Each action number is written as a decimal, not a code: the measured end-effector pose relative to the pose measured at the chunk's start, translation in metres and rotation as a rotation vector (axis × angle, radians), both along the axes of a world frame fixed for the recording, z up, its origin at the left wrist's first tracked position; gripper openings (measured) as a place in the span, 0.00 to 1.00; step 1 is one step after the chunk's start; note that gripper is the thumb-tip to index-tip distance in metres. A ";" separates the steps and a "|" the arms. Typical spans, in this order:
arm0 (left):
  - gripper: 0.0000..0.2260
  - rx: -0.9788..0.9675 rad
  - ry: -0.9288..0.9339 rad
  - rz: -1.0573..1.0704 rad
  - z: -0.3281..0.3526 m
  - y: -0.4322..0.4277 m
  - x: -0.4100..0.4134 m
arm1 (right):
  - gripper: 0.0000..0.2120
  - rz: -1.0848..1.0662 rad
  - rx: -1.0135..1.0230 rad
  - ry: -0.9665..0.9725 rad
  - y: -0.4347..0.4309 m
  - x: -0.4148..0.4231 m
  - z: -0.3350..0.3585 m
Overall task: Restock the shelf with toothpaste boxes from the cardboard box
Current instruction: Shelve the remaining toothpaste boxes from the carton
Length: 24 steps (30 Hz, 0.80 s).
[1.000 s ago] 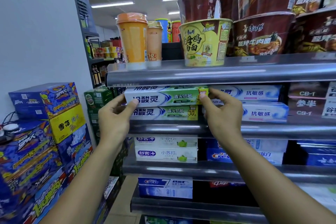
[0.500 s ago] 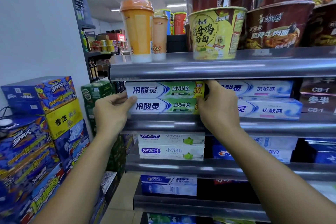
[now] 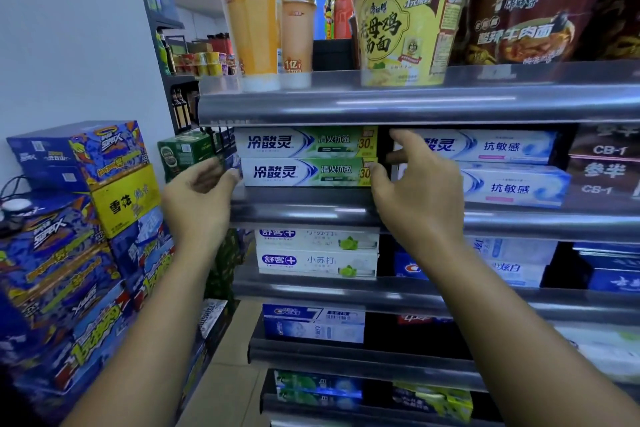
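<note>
**Head view.** The middle shelf point(image 3: 311, 215), in the centre of the frame, holds two green toothpaste boxes stacked flat with their long faces outward: the upper box point(image 3: 304, 142) sits squarely on the lower box point(image 3: 304, 172), and its top lies just under the edge of the shelf above point(image 3: 381, 107). To the right, past a narrow dark gap, stand two blue-and-white toothpaste boxes point(image 3: 498, 149), also stacked. The shelf above carries a yellow noodle cup point(image 3: 405, 35) and an orange cup point(image 3: 251, 21). The shelf below holds more white boxes point(image 3: 317, 253). Printed drink cartons point(image 3: 79, 218) are piled at the left of the frame, well apart from the green stack.

The green stack ends at the left end of the shelf, and the space beyond it is open. Little room remains above the stack.

The left hand point(image 3: 197, 208) is raised at the left end of the lower box, with the fingers loosely curled around nothing and the thumb tip at the box end. The right hand point(image 3: 419, 198) is at the right end, with the fingers spread and relaxed. Its thumb tip touches the corner of the lower box, and its forefinger reaches across the blue-and-white boxes.
</note>
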<state>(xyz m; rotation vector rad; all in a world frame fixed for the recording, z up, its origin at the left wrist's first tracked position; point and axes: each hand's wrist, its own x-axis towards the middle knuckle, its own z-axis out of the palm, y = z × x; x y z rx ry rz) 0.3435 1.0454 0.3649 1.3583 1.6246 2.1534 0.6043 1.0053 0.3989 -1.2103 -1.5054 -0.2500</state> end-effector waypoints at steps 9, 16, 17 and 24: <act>0.05 0.072 0.062 -0.164 -0.135 -0.110 0.113 | 0.05 0.202 -0.230 0.211 -0.087 0.142 -0.134; 0.16 -0.656 0.043 -0.530 -0.324 -0.182 0.243 | 0.12 0.046 -1.000 0.359 -0.158 0.296 -0.331; 0.15 -0.750 0.063 -0.566 -0.349 -0.191 0.257 | 0.10 0.028 -1.110 0.402 -0.169 0.308 -0.363; 0.10 -1.421 0.069 -0.625 -0.560 -0.255 0.334 | 0.03 -0.083 -1.683 0.621 -0.255 0.332 -0.586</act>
